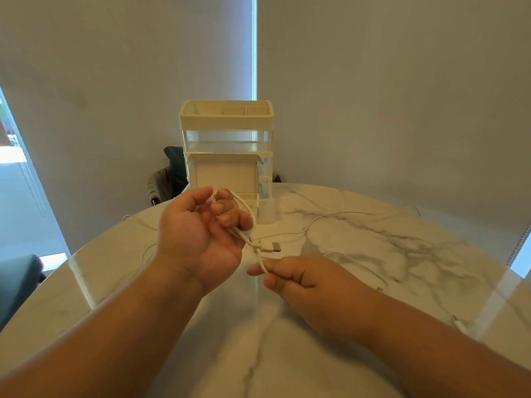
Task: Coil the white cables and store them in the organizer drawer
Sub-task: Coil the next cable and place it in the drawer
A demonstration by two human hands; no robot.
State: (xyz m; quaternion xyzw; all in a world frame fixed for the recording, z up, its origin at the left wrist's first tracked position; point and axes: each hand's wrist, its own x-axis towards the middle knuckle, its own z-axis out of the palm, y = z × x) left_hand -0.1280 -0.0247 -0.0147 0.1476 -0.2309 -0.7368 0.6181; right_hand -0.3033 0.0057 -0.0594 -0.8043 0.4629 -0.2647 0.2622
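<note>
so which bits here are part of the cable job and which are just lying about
Job: white cable wound on left hand, pinched by right hand; loose cables on table; organizer.
Lying about: dark chair and grey cloth behind the table.

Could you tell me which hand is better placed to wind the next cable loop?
Probably the right hand: it pinches the loose run of the white cable, while the left hand is occupied, the cable looped round its fingers.

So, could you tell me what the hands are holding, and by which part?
One white cable. The left hand has its loops wound round the fingers; the right hand pinches the strand between thumb and forefinger, just below the USB plug.
</note>
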